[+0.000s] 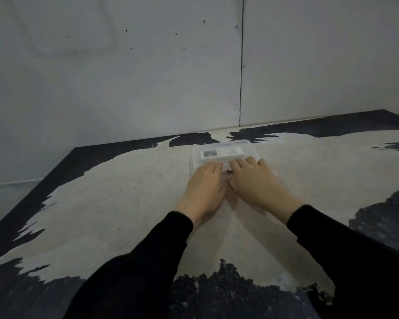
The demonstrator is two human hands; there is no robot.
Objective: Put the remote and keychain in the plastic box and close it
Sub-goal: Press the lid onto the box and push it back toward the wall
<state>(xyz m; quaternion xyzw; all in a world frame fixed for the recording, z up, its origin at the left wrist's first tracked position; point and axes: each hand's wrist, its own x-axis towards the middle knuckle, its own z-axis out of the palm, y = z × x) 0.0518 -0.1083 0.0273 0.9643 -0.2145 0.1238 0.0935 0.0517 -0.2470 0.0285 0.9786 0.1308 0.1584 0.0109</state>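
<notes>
Both hands lie flat, palms down, on the near edge of the plastic box [224,155]: left hand [204,187], right hand [255,180]. The remote [221,154] lies inside, long axis crosswise, just beyond the fingertips. The keychain can't be made out.

Two bare hands [226,183], long black sleeves [148,261] to the wrists, no rings visible

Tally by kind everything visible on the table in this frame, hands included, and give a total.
Hands: 2, left hand and right hand, both resting on the near edge of the box.
Clear plastic box: 1
White remote, seen through the box: 1
Keychain: 0 identifiable; a small dark spot between the hands cannot be made out.
Total: 4
</notes>
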